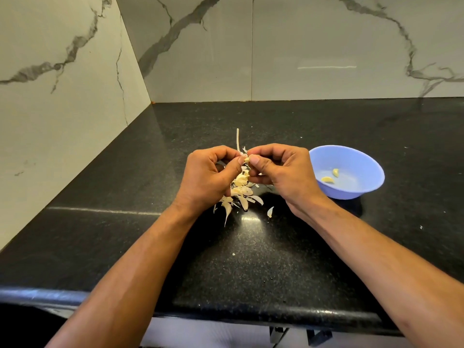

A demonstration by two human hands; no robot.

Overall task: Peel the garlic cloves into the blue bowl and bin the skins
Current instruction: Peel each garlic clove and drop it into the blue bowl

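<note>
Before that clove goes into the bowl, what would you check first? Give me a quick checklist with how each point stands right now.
1. Clove held firmly: ok. The left hand and the right hand both pinch the garlic clove between fingertips.
2. Clove fully peeled: cannot tell. The fingers hide most of it.
3. Blue bowl within reach: ok. It sits just right of the right hand, upright.
4. Room in the bowl: ok. Only two peeled cloves lie inside.
5. Skins kept out of the bowl: ok. The skin pile lies on the black counter below the hands.
6. Bin ready for the skins: cannot tell. No bin is in view.
</note>
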